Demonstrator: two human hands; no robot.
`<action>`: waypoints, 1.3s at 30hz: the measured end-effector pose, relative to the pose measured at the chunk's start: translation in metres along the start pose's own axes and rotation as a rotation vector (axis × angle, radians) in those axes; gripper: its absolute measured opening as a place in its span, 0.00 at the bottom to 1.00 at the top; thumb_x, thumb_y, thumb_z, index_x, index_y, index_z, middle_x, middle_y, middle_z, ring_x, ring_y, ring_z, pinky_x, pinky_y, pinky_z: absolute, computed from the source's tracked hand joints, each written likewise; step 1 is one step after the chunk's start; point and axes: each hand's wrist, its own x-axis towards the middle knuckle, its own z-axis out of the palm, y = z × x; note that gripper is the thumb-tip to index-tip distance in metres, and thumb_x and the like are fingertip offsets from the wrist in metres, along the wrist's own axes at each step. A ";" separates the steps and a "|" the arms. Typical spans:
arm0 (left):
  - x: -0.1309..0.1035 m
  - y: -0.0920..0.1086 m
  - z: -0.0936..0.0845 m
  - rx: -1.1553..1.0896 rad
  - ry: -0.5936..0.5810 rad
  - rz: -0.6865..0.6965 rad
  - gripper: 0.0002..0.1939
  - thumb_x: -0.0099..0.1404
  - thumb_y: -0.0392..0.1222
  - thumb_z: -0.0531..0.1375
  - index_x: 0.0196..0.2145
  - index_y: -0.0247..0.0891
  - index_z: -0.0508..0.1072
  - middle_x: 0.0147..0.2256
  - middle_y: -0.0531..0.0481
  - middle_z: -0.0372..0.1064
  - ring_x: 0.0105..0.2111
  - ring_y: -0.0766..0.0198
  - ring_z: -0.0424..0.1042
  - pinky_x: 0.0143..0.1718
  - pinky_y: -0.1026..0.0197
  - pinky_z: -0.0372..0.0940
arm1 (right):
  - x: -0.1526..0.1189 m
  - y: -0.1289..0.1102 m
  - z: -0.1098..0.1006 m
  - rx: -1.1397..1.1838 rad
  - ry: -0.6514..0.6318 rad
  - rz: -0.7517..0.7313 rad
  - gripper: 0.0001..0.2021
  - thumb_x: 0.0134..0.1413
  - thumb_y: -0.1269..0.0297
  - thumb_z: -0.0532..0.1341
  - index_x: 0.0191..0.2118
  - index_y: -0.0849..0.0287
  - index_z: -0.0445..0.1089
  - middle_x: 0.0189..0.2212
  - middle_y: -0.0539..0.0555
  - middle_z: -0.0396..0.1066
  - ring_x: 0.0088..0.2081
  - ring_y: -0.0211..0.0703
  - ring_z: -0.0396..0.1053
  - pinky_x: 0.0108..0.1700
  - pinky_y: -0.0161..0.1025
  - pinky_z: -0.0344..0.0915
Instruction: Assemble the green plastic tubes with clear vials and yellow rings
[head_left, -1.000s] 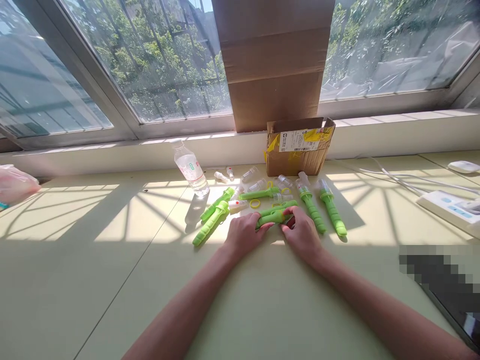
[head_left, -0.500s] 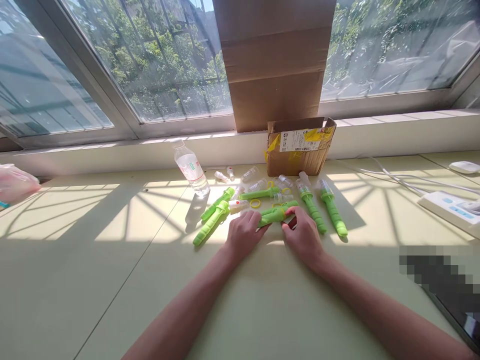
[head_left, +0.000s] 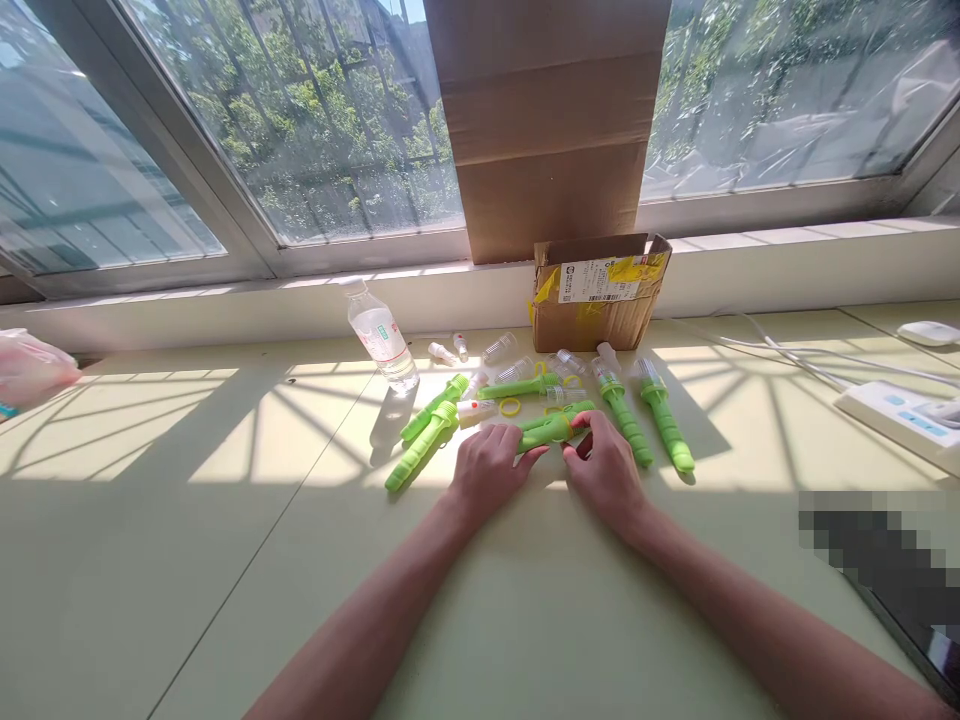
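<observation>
My left hand (head_left: pixel 486 468) is closed around the left end of a green ribbed plastic handle (head_left: pixel 541 435), held low over the table. At the other end, my right hand (head_left: pixel 606 472) pinches it beside a yellow ring near its collar. Another green handle (head_left: pixel 517 389) lies just behind, along with a loose yellow ring (head_left: pixel 510 414). Two more handles (head_left: pixel 421 450) rest to the left. On the right are two handles with clear caps (head_left: pixel 667 428). Loose clear caps (head_left: pixel 499 348) and small white bottles with red marks (head_left: pixel 442 353) lie scattered behind my hands.
A water bottle (head_left: pixel 382 340) stands at the back left, and an open cardboard box (head_left: pixel 592 325) is against the sill. To the right are a white power strip (head_left: pixel 896 420), cables and a pixelated dark object (head_left: pixel 892 570). A pink plastic bag (head_left: pixel 34 370) sits far left.
Both hands stay almost in place on the green handle. My left thumb has shifted slightly to the right along its underside. The surrounding pieces have not moved.
</observation>
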 end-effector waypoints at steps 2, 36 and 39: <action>0.000 0.001 0.000 0.012 -0.010 -0.001 0.18 0.63 0.54 0.55 0.25 0.37 0.65 0.21 0.51 0.66 0.23 0.65 0.66 0.22 0.62 0.53 | 0.000 0.000 0.000 -0.008 -0.007 0.009 0.10 0.43 0.69 0.54 0.37 0.56 0.59 0.30 0.50 0.68 0.24 0.37 0.64 0.29 0.36 0.59; 0.001 0.001 0.000 0.044 -0.049 0.056 0.13 0.63 0.49 0.56 0.27 0.37 0.67 0.24 0.50 0.66 0.25 0.64 0.65 0.24 0.62 0.54 | 0.004 0.001 -0.001 0.039 -0.035 0.083 0.10 0.43 0.67 0.56 0.35 0.56 0.59 0.27 0.48 0.67 0.24 0.39 0.65 0.30 0.38 0.62; 0.001 0.001 0.000 0.033 -0.070 0.043 0.13 0.62 0.49 0.56 0.27 0.37 0.66 0.24 0.51 0.66 0.25 0.64 0.65 0.24 0.62 0.54 | 0.004 0.000 -0.001 0.039 -0.039 0.087 0.09 0.43 0.67 0.57 0.35 0.56 0.59 0.27 0.48 0.67 0.24 0.39 0.65 0.30 0.38 0.61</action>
